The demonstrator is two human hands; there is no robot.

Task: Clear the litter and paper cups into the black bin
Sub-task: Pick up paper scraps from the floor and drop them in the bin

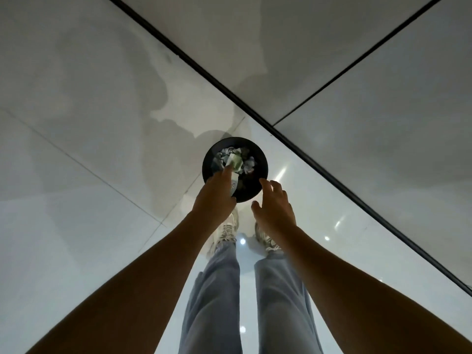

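Your left hand [217,194] grips a paper cup [233,186] over the black bin's [263,164] near rim; litter [236,160] lies inside. Your right hand [274,208], fingers spread, holds nothing just beside the bin.

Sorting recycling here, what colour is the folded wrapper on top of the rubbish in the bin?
Green and white wrapper, seen in the head view.

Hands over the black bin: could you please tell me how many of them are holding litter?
1. The left hand grips a pale paper scrap over the round black bin. The right hand hovers open beside the rim, holding nothing visible.
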